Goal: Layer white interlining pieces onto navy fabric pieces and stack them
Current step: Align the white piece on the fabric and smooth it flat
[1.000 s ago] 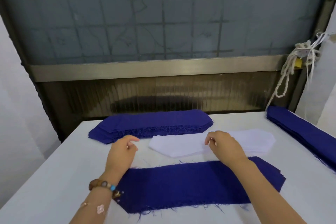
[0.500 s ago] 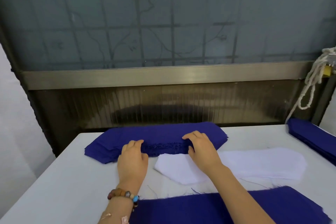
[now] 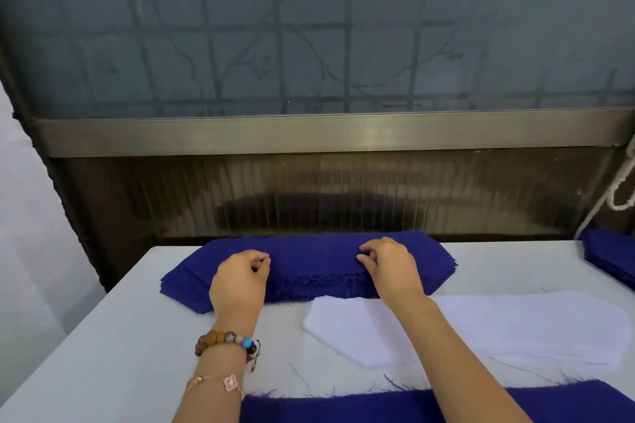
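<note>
A stack of navy fabric pieces (image 3: 309, 261) lies at the far side of the white table (image 3: 103, 354). My left hand (image 3: 238, 282) and my right hand (image 3: 390, 268) both rest on its top, fingers curled and pinching at the top piece. A stack of white interlining pieces (image 3: 498, 330) lies nearer me, to the right. At the bottom edge lies another navy fabric piece (image 3: 395, 405) with frayed threads; my right forearm crosses over it.
A third navy stack (image 3: 611, 257) sits at the table's right edge. A white rope (image 3: 618, 196) hangs at the right. A metal-framed window wall (image 3: 309, 134) stands directly behind the table. Loose threads lie on the table.
Both hands reached forward from the near navy piece, past the white interlining, onto the far navy stack, and their fingers curled at its top piece. The view tilted upward.
</note>
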A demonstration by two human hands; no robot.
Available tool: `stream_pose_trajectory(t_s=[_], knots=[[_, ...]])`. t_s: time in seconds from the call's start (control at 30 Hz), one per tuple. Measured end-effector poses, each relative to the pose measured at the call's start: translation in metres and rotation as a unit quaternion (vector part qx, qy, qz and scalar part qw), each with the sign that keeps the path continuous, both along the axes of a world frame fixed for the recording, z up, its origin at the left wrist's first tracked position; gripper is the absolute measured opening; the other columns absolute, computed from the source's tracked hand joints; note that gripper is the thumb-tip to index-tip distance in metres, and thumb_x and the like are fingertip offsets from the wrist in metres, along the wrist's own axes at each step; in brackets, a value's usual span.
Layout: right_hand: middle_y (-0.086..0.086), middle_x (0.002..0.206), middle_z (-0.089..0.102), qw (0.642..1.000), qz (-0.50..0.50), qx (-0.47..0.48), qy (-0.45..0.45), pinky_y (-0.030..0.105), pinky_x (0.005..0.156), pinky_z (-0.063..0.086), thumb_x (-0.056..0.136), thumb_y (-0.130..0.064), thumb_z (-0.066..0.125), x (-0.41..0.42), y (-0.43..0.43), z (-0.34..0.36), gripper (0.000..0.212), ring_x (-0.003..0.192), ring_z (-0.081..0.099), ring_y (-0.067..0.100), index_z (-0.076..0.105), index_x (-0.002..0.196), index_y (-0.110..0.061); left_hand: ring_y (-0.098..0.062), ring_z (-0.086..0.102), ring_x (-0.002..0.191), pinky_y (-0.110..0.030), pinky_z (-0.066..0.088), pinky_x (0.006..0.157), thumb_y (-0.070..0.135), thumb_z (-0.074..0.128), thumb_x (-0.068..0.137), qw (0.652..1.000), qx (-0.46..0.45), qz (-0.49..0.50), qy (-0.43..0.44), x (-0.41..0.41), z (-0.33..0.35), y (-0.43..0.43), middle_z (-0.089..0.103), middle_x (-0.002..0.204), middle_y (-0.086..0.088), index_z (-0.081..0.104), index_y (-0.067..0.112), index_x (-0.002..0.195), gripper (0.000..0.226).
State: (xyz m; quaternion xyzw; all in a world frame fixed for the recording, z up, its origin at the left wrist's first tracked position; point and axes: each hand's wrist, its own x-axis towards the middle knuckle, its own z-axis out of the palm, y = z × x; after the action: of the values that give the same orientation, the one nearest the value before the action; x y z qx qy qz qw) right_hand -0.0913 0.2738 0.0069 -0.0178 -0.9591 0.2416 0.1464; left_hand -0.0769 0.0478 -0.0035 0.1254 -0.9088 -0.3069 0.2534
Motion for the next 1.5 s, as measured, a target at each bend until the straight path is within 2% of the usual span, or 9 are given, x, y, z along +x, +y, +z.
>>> stream_pose_trajectory(t_s=[0.2, 0.4, 0.53, 0.63, 0.73, 0.97, 1.2, 1.33, 1.5], knots=[[0.004, 0.100, 0.068, 0.999, -0.044, 0.013, -0.002, 0.029, 0.079, 0.051, 0.093, -0.034, 0.059, -0.005, -0.009, 0.005, 0.025, 0.091, 0.064, 0.019, 0.066, 0.109, -0.017, -0.008, 0.059, 0.078, -0.020, 0.035, 0.051, 0.033, 0.059, 0.095, 1.000, 0.014, 0.006, -0.006, -0.006, 0.000, -0.008, 0.072, 0.086, 0.009, 0.072, 0.026, 0.100, 0.015], [0.005, 0.112, 0.059, 0.993, -0.082, 0.076, 0.036, 0.033, 0.077, 0.050, 0.096, -0.037, 0.053, -0.003, -0.021, -0.004, 0.026, 0.103, 0.054, 0.024, 0.058, 0.114, -0.017, -0.010, 0.055, 0.083, -0.021, 0.039, 0.057, 0.029, 0.065, 0.092, 1.000, -0.003, 0.029, 0.011, -0.006, -0.004, -0.011, 0.065, 0.097, 0.006, 0.070, 0.024, 0.110, 0.019], [0.001, 0.124, 0.052, 0.992, -0.040, 0.094, 0.080, 0.031, 0.089, 0.045, 0.098, -0.031, 0.051, -0.007, -0.018, -0.013, 0.028, 0.113, 0.046, 0.020, 0.054, 0.123, -0.022, -0.023, 0.048, 0.117, -0.036, 0.046, 0.087, 0.037, 0.069, 0.088, 0.996, -0.051, 0.076, 0.022, -0.004, -0.010, -0.014, 0.056, 0.128, -0.005, 0.060, 0.022, 0.130, 0.045], [0.000, 0.141, 0.046, 0.994, 0.027, 0.069, 0.081, 0.029, 0.107, 0.034, 0.099, -0.022, 0.049, -0.012, -0.014, -0.017, 0.041, 0.132, 0.037, 0.018, 0.044, 0.140, -0.022, -0.030, 0.030, 0.141, -0.047, 0.029, 0.112, 0.050, 0.059, 0.091, 0.993, -0.051, 0.103, -0.038, -0.005, -0.014, -0.021, 0.038, 0.151, -0.011, 0.040, 0.017, 0.146, 0.067], [0.002, 0.150, 0.040, 0.998, 0.048, 0.029, 0.032, 0.032, 0.111, 0.032, 0.102, -0.018, 0.043, -0.014, -0.014, -0.019, 0.047, 0.140, 0.033, 0.020, 0.034, 0.148, -0.024, -0.030, 0.016, 0.149, -0.049, 0.014, 0.120, 0.054, 0.050, 0.095, 0.991, -0.025, 0.093, -0.088, -0.008, -0.017, -0.026, 0.024, 0.160, -0.013, 0.029, 0.011, 0.152, 0.075], [0.008, 0.145, 0.047, 0.999, 0.021, 0.037, -0.009, 0.035, 0.099, 0.045, 0.103, -0.024, 0.039, -0.014, -0.014, -0.016, 0.046, 0.135, 0.042, 0.026, 0.032, 0.148, -0.027, -0.028, 0.022, 0.148, -0.050, 0.009, 0.120, 0.039, 0.043, 0.102, 0.993, -0.029, 0.091, -0.072, -0.007, -0.015, -0.029, 0.038, 0.154, -0.011, 0.031, 0.009, 0.151, 0.059], [0.005, 0.132, 0.059, 0.999, 0.020, 0.023, 0.010, 0.035, 0.099, 0.045, 0.103, -0.025, 0.040, -0.013, -0.010, -0.017, 0.039, 0.123, 0.053, 0.025, 0.045, 0.142, -0.026, -0.025, 0.059, 0.107, -0.035, 0.044, 0.091, 0.019, 0.054, 0.099, 0.994, 0.060, 0.054, 0.079, -0.005, -0.013, -0.043, 0.069, 0.113, -0.010, 0.069, 0.008, 0.113, 0.024], [0.005, 0.133, 0.058, 0.999, 0.021, 0.015, 0.019, 0.035, 0.099, 0.045, 0.103, -0.024, 0.040, -0.013, -0.010, -0.019, 0.038, 0.125, 0.052, 0.025, 0.047, 0.140, -0.025, -0.025, 0.061, 0.106, -0.038, 0.044, 0.103, 0.006, 0.064, 0.092, 0.986, 0.098, 0.052, 0.124, -0.006, -0.008, -0.045, 0.069, 0.113, -0.011, 0.071, 0.007, 0.110, 0.020], [0.003, 0.135, 0.057, 1.000, 0.018, 0.007, 0.023, 0.034, 0.100, 0.045, 0.103, -0.022, 0.039, -0.013, -0.011, -0.021, 0.037, 0.126, 0.051, 0.025, 0.049, 0.139, -0.025, -0.014, 0.061, 0.097, -0.012, 0.044, 0.080, 0.012, 0.071, 0.087, 0.960, 0.152, 0.022, 0.233, -0.001, 0.001, -0.038, 0.069, 0.106, -0.005, 0.073, 0.012, 0.105, 0.018]])
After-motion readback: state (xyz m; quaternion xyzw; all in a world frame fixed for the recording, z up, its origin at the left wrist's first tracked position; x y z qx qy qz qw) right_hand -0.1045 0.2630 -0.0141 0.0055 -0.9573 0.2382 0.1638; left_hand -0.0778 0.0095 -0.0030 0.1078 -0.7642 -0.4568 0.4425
